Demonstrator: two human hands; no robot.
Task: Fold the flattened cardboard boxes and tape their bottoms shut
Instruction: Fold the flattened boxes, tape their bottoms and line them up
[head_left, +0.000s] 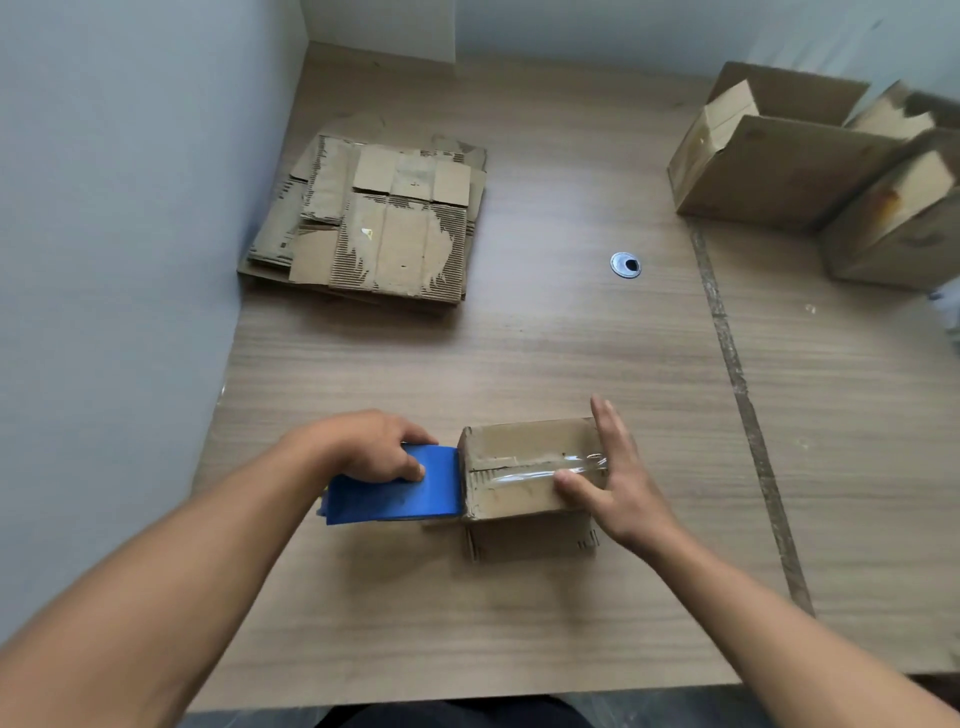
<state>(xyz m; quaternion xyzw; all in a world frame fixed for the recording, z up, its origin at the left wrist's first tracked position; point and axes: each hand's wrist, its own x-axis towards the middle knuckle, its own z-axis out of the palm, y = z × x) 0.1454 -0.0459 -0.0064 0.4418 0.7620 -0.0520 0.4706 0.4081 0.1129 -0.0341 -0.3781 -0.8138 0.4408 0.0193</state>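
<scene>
**Tape laid along the seam, dispenser at the box's left edge**

At the far left of the table a stack of flattened boxes is seen, well apart from the work. Nearer, the left hand is curled round a blue tape dispenser, which is held against the upper left edge of the small box. The box stands near the front of the table, between the two hands, with its closed bottom flaps turned upward. A strip of clear tape is stretched over the flap seam from the dispenser side to the right edge. There the right hand is laid with straight fingers against the box's right face and the thumb pressed flat on the tape's end; nothing is clasped by it. At the far right, folded boxes are set aside.

Several faults can be expected from here. If the dispenser is pulled or cut at a slant, the strip may be dragged off the seam. If the thumb's pressure is eased too soon, the free end may be lifted and wrinkled. The light box may also be slid or tipped leftward by the pull, since it is braced from the right only.

The box's long axis is judged to run left to right, in line with the seam and the tape.
</scene>
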